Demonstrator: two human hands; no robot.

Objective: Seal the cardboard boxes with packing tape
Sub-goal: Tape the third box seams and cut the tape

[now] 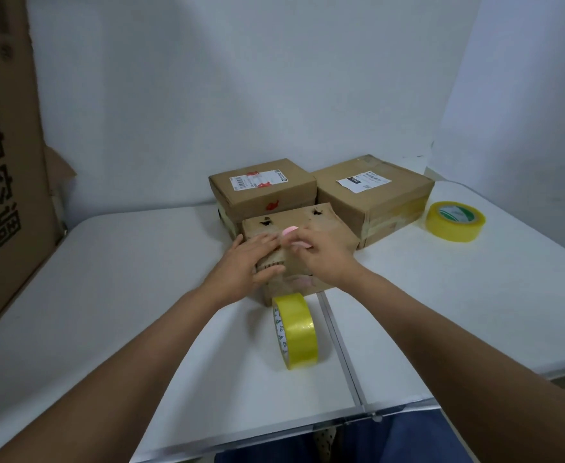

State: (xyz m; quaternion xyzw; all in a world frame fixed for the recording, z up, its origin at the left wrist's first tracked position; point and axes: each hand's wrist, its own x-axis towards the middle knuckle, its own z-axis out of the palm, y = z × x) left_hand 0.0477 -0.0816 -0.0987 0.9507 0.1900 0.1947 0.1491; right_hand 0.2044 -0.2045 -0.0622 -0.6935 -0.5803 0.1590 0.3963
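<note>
**One box in hand, sealing under way**

Your two back boxes look closed: the right box [373, 198] shows tape bands on its side, while the left box [262, 188] shows no tape you can be sure of. The near box [299, 242] sits in front of them, touching both, and is the one being worked; whether tape is laid across its top is hard to tell.

A tape roll [296, 330] stands on edge just before it; a spare roll [454, 221] lies flat, well right.

Your left hand [246, 262] presses flat, fingers straight, on the top. Your right hand [321, 250] pinches a small pink tool [291, 236] there, probably a cutter.
</note>
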